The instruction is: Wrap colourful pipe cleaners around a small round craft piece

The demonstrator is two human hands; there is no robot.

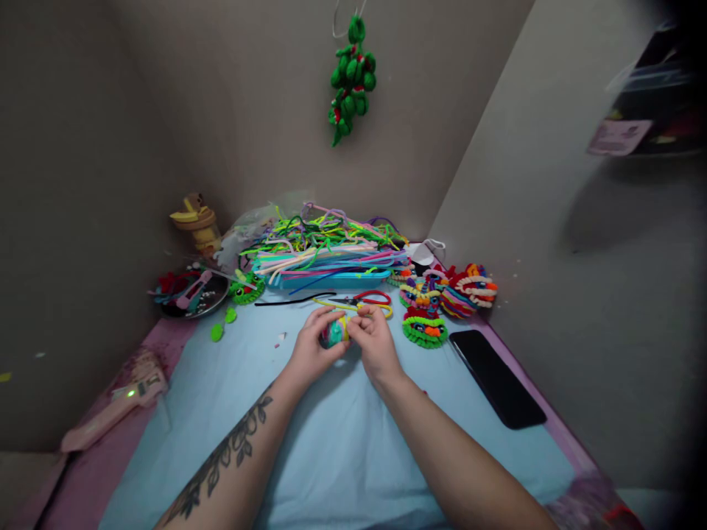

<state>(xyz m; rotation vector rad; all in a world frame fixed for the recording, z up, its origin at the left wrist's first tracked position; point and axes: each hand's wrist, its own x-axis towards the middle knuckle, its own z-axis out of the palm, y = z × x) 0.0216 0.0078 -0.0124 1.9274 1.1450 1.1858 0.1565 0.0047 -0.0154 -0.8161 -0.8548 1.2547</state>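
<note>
Between my two hands, above the blue cloth [232,427], is a small rounded craft piece [334,333] of teal and yellow fuzzy stems. My left hand [314,346] wraps round its left side, thumb below and fingers above. At its right edge, my right hand [376,340] pinches the yellow part, thumb against bent fingers. Much of the piece is hidden by the fingers. Just behind the hands lie scissors [373,297] with red and yellow handles. A black pipe cleaner [287,300] lies to the left of them.
A blue tray [331,280] heaped with pipe cleaners stands at the back. Several finished colourful craft pieces [424,329] and a black phone [497,379] lie to the right. On the left are a pink glue gun [118,412], a round dish [213,300] and green bits [217,333].
</note>
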